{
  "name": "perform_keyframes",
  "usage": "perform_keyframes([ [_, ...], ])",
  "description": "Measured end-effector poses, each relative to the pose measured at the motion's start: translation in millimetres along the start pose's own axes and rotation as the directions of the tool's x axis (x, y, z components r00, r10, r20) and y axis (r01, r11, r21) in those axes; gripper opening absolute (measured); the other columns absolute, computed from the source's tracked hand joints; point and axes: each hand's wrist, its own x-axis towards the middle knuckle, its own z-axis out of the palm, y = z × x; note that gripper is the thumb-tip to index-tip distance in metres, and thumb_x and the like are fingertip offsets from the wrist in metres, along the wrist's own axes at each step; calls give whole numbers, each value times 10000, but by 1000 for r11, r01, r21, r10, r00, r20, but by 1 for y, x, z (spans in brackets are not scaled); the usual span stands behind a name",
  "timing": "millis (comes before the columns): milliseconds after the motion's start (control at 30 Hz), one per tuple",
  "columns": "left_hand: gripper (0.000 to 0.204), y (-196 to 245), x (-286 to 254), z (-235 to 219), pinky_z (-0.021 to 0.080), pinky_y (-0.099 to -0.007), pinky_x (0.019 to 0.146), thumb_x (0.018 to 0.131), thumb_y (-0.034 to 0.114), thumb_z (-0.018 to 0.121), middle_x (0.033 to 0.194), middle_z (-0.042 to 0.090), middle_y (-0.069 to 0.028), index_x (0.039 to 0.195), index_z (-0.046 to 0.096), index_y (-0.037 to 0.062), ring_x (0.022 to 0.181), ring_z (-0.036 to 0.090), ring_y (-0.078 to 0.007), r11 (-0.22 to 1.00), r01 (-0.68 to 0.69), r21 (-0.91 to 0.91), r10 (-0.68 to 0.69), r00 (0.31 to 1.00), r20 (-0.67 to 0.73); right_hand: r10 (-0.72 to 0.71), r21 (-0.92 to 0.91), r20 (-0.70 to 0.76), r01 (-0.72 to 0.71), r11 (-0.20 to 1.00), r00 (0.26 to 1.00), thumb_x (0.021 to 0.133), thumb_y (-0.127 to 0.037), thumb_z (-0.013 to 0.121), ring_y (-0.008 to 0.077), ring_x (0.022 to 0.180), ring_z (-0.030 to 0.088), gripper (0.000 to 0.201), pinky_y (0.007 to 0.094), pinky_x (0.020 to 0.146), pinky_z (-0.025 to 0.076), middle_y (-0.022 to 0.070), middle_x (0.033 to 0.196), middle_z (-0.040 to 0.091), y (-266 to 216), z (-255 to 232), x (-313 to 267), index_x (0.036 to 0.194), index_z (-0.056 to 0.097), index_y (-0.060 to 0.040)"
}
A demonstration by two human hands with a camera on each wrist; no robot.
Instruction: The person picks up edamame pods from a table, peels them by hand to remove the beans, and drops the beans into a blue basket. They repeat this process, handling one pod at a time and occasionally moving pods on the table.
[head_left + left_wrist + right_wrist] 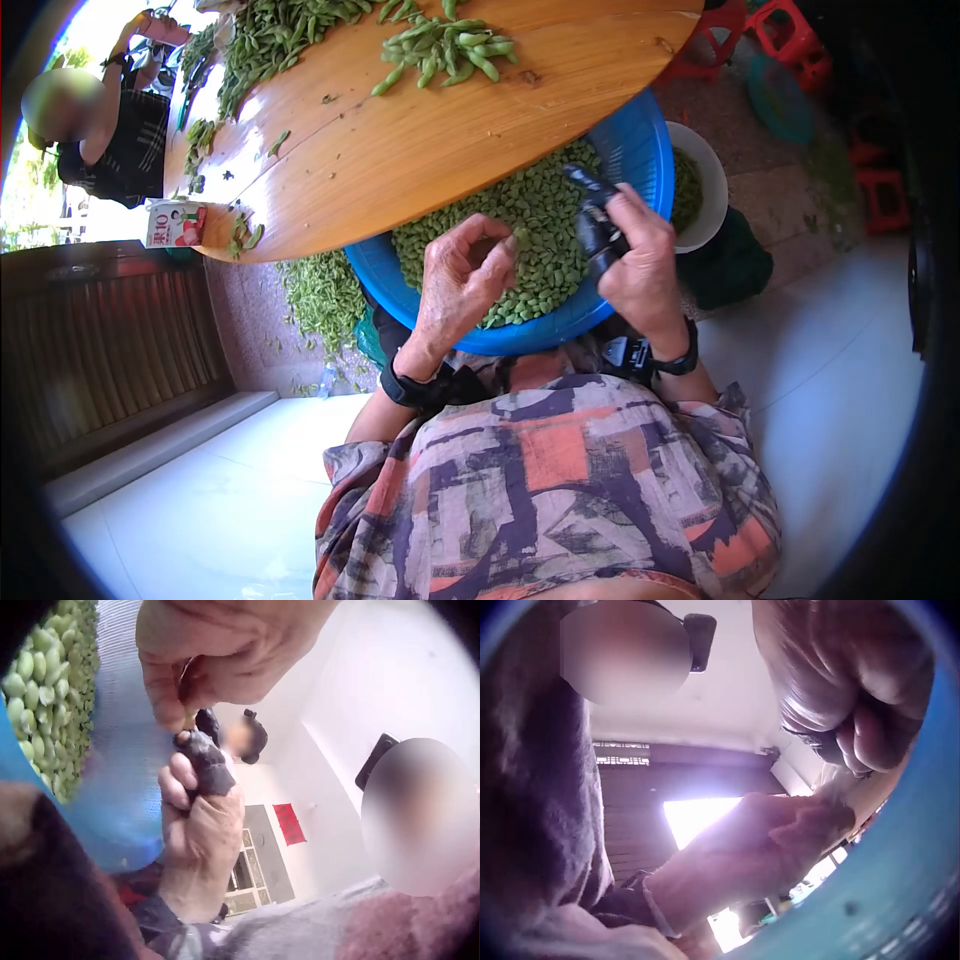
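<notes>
Over a blue plastic basket (560, 335) of shelled green beans (545, 215), both hands are raised close together. My left hand (465, 275) pinches a small edamame pod (189, 717) between thumb and fingertips, and only its greenish tip shows. Facing it is my right hand (640, 265), whose thumb and forefinger wear black wrapping (597, 235). In the left wrist view the wrapped tip (199, 746) is right at the pod, with the other fingers curled inward. Whether the right hand grips anything I cannot tell.
A round wooden table (400, 170) overhangs the basket and bears a pile of unshelled pods (450, 50) and a drink carton (175, 224). Green husks (322, 300) lie on the floor to the left. A white bowl (712, 190) and red stools (790, 45) stand right. Another person (110, 140) sits across.
</notes>
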Motion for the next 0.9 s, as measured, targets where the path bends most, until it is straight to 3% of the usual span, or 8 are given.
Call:
perform_keyframes([
  [67, 92, -5, 3, -6, 433, -216, 532, 909, 99, 581, 676, 588, -5, 899, 586, 8, 573, 544, -68, 943, -130, 307, 149, 988, -40, -63, 49, -129, 70, 996, 990, 818, 37, 577, 316, 785, 621, 307, 356, 710, 492, 162, 865, 593, 10, -2, 1, 1116, 643, 7],
  [200, 88, -3, 4, -9, 385, -210, 481, 902, 84, 572, 641, 564, 1, 851, 587, 14, 528, 516, -66, 922, -138, 362, 179, 980, -84, -44, 209, -122, 69, 975, 992, 827, 31, 586, 250, 761, 608, 307, 320, 712, 479, 147, 852, 590, 14, 1, -2, 1127, 648, 9],
  [267, 124, 6, 5, -5, 342, -206, 446, 913, 96, 589, 608, 544, 3, 813, 587, 24, 491, 486, -66, 998, 35, -48, -38, 997, -61, -3, 216, -60, 16, 976, 998, 828, 31, 586, 250, 757, 606, 312, 323, 712, 479, 148, 851, 590, 7, 1, -2, 1133, 645, 12],
  [400, 147, 5, 7, -4, 320, -201, 432, 927, 108, 597, 584, 530, 3, 803, 589, 30, 472, 463, -63, 991, 84, -102, -87, 996, -22, 17, 251, 47, -28, 968, 999, 828, 25, 574, 295, 772, 616, 315, 351, 703, 481, 169, 854, 589, -3, 10, 0, 1137, 634, 19],
  [567, 115, 1, 6, -3, 401, -210, 451, 939, 101, 608, 639, 594, -31, 862, 618, 16, 508, 536, -91, 984, 40, -173, -43, 999, -17, -45, 271, 102, 15, 962, 994, 788, 30, 573, 367, 766, 590, 317, 386, 682, 472, 196, 850, 559, 2, 28, 1, 1102, 618, 30],
  [767, 201, 13, 8, 14, 552, -268, 585, 922, 17, 616, 882, 679, -90, 1118, 590, -20, 702, 657, -140, 978, -10, -206, 61, 968, 242, 1, 313, -56, 16, 950, 998, 776, -65, 689, 198, 702, 553, 282, 321, 608, 434, 102, 785, 520, -5, 23, 7, 1043, 635, 9],
  [833, 271, 40, 8, 23, 546, -263, 592, 901, 1, 631, 1007, 666, -93, 1165, 571, -16, 708, 653, -135, 977, -78, -201, 119, 972, 201, 106, 363, -78, -71, 929, 991, 797, -71, 668, 166, 685, 544, 206, 287, 601, 427, 75, 771, 544, 11, 6, 1, 984, 625, 5],
  [900, 339, 64, 17, 13, 537, -249, 602, 867, -25, 643, 1082, 647, -82, 1194, 559, -12, 726, 651, -129, 838, -390, 383, 360, 921, 150, 248, 466, -206, -129, 875, 947, 848, -112, 655, 128, 681, 535, 145, 274, 626, 440, 50, 748, 578, 17, -24, 1, 917, 601, 3],
])
